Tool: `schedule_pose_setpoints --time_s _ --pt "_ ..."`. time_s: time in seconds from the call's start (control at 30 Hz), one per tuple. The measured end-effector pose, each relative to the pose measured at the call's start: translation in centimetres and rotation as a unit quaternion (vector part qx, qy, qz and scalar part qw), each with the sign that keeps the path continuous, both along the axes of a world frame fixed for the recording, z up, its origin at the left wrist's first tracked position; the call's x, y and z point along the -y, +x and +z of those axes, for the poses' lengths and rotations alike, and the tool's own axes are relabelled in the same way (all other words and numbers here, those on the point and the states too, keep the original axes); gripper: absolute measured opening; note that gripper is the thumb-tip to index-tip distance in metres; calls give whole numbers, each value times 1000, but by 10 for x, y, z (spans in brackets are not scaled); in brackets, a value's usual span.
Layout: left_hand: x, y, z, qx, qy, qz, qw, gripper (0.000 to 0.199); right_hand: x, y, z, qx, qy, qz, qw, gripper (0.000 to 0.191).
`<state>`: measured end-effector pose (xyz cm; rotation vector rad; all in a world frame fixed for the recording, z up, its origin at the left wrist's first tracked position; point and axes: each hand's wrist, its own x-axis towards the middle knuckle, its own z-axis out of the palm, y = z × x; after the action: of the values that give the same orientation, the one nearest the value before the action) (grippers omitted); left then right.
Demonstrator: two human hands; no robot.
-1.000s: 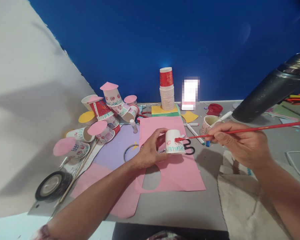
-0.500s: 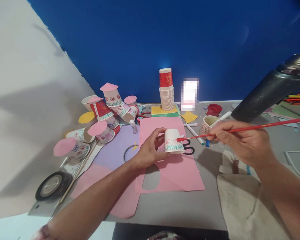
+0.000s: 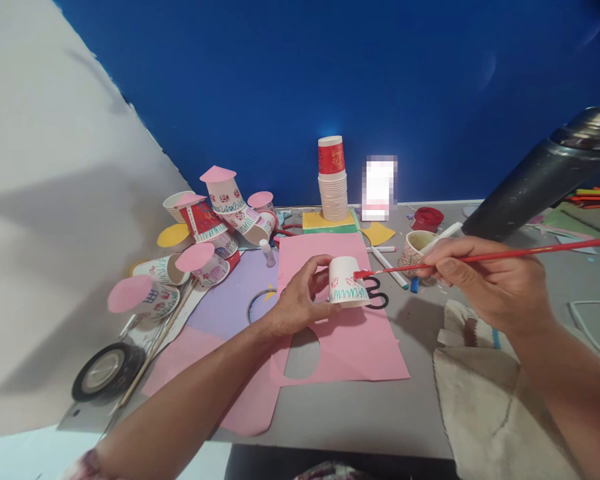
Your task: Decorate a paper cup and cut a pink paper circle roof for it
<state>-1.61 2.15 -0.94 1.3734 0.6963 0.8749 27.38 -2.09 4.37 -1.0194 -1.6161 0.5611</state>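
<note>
One paper cup [image 3: 343,269], upside down and clasped in the left hand [image 3: 299,297] above the middle of a pink sheet [image 3: 360,353]. Wraps fingers round the cup's left side, with the thumb low by the rim in a snug hold. Pinches a red brush [image 3: 510,255] in the right hand [image 3: 485,283], out past the sheet's right edge, and sets red bristles [image 3: 359,275] against the cup's right side, just beside red marks [image 3: 335,283] and above green strokes [image 3: 347,295] near the rim. Best done, to judge by the pose, with light dabs of the tip, stopping short of the green to avoid a smear. Better to turn the cup a little toward the brush than to reach round the curve. Sensible, too, to leave the left grasp low and to the side, clear of paint possibly wet, and to go easy on a wall likely thin enough to dent. Useful as a guide for spacing: a decorated cup [image 3: 225,197] beyond the sheet's far left corner, with similar red over green. Worth minding: black-handled scissors [image 3: 379,293] at the sheet's right edge, just behind the cup, and a patterned pot [image 3: 410,257] farther right. Cannot tell from here the amount of red left on the bristles.
</note>
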Motion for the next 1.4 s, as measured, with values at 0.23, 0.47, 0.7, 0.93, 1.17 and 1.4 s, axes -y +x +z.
schedule_pose_setpoints --time_s 0.23,0.47,0.7,0.93,1.17,1.4 --pt "-1 1 -1 12 3 -15 1000 72 2 -2 -1 41 5 -2 999 12" --pt "0 1 0 -3 -2 -3 1000 73 1 -3 1 46 22 8 999 13" --pt "0 2 -1 -2 6 1 1000 72 1 -5 -1 47 24 14 998 13" --pt "1 2 0 -1 9 -1 1000 72 -1 -2 -1 60 32 24 997 15" --pt "0 2 -1 -5 12 -4 1000 73 -1 -3 -1 41 34 6 999 14" --pt "1 2 -2 -12 2 -2 1000 75 -2 -1 0 47 53 5 997 14"
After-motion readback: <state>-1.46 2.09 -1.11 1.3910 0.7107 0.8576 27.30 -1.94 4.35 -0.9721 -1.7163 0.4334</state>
